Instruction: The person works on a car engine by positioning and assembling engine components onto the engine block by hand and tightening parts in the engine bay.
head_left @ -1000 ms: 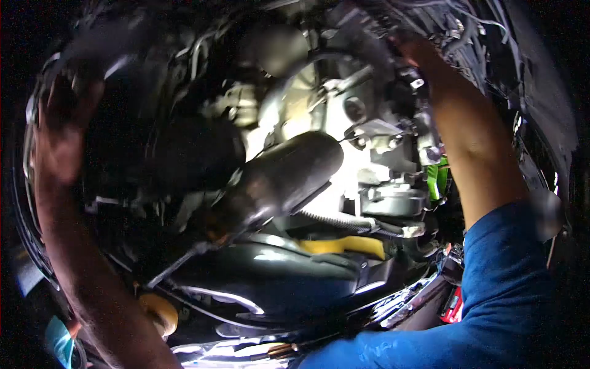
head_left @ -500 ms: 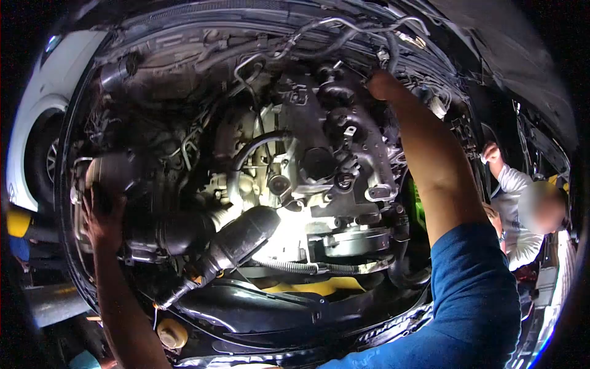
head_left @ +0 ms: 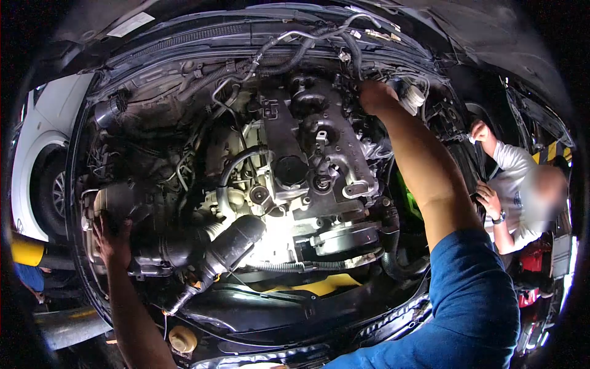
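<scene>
My left hand (head_left: 114,243) lies with its fingers apart on the black plastic box (head_left: 126,206) at the left of the engine bay. A wide black intake hose (head_left: 236,240) runs from beside that box toward the engine (head_left: 289,138). Far across, my right hand (head_left: 376,98) is curled in among hoses and fittings behind the ribbed dark intake manifold (head_left: 341,144). Its fingertips are hidden, and I cannot make out what they grip. Just above it a dark hose (head_left: 353,52) bends down from a metal pipe (head_left: 289,38).
A co-worker in a white shirt (head_left: 507,163) stands at the right side, both hands near the fender. A bright light shines on the engine's front. A yellowish cap (head_left: 182,339) sits at the lower left. Beyond the left fender stands a white vehicle (head_left: 34,166).
My view has shifted, so the engine appears farther left. My right hand sits a little farther right relative to the engine. My left hand stays on the box. The co-worker's lower hand shows more.
</scene>
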Demonstrator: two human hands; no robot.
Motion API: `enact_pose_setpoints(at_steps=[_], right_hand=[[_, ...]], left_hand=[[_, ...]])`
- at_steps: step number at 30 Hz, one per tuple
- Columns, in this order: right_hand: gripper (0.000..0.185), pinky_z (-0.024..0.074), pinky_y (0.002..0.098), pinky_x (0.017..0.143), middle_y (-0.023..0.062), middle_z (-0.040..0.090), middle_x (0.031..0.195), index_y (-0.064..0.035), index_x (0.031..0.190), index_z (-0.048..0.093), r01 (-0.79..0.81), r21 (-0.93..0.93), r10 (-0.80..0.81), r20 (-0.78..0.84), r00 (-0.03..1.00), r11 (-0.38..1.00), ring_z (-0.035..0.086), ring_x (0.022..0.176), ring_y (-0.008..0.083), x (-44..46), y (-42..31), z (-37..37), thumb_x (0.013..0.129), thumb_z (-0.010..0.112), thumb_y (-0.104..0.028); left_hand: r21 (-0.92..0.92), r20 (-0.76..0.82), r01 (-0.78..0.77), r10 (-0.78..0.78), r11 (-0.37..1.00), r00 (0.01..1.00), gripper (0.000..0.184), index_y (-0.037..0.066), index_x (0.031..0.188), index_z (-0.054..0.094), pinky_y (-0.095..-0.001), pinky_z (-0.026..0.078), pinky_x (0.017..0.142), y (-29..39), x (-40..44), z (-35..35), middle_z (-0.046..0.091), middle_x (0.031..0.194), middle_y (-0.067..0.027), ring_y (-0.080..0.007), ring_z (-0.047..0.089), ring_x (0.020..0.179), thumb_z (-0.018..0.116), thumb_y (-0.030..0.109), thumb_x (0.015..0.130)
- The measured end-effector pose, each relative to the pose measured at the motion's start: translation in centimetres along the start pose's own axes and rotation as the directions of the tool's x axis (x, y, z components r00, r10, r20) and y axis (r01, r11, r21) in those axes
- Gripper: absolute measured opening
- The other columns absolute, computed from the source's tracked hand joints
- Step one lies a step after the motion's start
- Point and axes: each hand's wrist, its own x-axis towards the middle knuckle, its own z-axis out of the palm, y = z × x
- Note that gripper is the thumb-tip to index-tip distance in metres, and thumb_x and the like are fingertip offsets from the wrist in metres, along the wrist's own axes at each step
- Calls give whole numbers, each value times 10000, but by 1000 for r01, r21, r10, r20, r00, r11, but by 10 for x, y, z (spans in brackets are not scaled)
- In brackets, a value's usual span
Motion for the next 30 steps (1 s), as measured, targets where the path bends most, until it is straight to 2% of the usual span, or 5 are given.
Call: enact_pose_setpoints(at_steps=[16,21,23,25,30], right_hand=[[210,540,379,786,141,680,1028,-88,882,734,460,-454,-350,307,885,763,667,872,312,33,18,38,761,562,-103],[216,534,430,802,159,701,905,-86,874,741,564,-261,-523,211,826,784,671,901,312,13,-52,-13,751,569,-129],[212,523,439,835,161,704,962,-84,872,740,167,246,-197,104,975,955,668,934,312,10,-77,-27,764,562,-120],[235,516,445,857,161,694,1035,-69,926,734,517,-188,-499,133,856,835,669,953,321,59,-85,13,784,563,-145],[368,463,442,974,175,575,1283,-118,1166,661,-93,541,29,126,992,836,556,1171,353,45,-119,-14,901,471,-290]], left_hand=[[24,23,36,-37,999,999,923,184,1510,263,-612,220,1094,15,-6,-14,200,1570,-162,-392,227,1421,613,635,785],[25,-42,-40,41,999,998,871,166,1509,267,-567,236,1112,0,-1,1,214,1564,-168,-373,171,1443,602,581,821],[13,-16,4,-4,1000,1000,851,135,1504,270,-536,250,1116,7,2,-3,243,1548,-183,-395,213,1424,598,551,838],[60,2,1,-1,998,1000,842,122,1499,276,-536,261,1107,14,6,-3,253,1540,-188,-402,242,1410,593,544,843],[55,-46,-144,147,988,988,832,121,1492,288,-558,281,1078,-20,20,20,252,1538,-188,-408,261,1400,586,552,846]])
